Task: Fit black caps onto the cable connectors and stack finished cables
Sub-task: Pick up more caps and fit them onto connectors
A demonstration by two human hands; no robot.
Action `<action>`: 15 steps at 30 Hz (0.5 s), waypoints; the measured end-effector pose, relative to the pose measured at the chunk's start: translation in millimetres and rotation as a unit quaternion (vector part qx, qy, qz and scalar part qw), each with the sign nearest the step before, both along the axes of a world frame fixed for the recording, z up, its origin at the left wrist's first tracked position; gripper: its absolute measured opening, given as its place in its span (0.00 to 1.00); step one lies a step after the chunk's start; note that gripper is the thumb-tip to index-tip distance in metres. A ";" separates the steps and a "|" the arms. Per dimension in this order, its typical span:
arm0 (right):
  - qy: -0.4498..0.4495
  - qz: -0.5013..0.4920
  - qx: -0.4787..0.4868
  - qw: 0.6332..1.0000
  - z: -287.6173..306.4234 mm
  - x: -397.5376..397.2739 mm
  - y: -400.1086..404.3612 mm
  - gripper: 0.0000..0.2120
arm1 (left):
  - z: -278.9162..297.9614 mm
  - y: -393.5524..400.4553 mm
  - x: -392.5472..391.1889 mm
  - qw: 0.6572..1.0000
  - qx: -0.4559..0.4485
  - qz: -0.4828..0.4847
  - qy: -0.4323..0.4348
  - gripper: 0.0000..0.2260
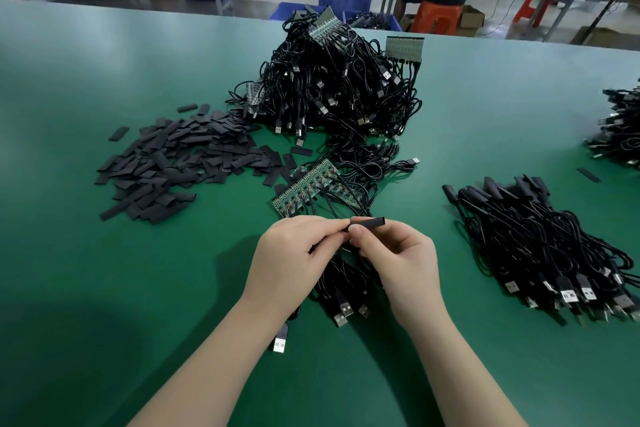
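Pinching a cable end in the left hand (289, 253) and gripping a black cap (367, 221) in the right hand (398, 255), just before the green connector strip (306, 190), the person looks mid-fitting; next, I'd judge, comes seating it and laying it on the finished stack (540, 246).

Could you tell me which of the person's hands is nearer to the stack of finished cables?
Right. The right hand is just left of the stack of finished cables; the left hand lies farther left, beyond the right hand.

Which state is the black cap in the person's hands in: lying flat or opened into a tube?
Opened into a tube: the black cap, pinched by the right hand, shows a rounded hollow end.
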State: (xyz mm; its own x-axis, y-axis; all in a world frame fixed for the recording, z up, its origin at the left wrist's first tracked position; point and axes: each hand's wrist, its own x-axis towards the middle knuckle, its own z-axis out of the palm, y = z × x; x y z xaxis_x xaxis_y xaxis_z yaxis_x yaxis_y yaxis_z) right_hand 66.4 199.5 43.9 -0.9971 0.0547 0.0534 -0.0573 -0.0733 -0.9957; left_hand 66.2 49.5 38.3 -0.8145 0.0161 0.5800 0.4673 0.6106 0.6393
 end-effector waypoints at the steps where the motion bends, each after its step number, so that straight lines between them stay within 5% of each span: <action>1: 0.000 -0.004 0.000 1.000 -0.2 0.0 -1.3 0.08 | -0.1 0.6 0.1 1.000 -0.002 0.001 0.000 0.08; 15: 0.006 0.031 -0.012 0.999 -0.4 0.0 -0.7 0.05 | -0.7 -1.4 0.0 0.999 -0.027 0.001 0.030 0.09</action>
State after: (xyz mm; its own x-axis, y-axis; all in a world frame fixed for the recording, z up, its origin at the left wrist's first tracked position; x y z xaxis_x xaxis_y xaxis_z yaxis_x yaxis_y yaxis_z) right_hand 66.4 198.8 43.5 -0.9979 -0.0067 0.0649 -0.0639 -0.1014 -0.9928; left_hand 66.2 48.1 37.6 -0.7786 0.0473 0.6258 0.5024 0.6445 0.5763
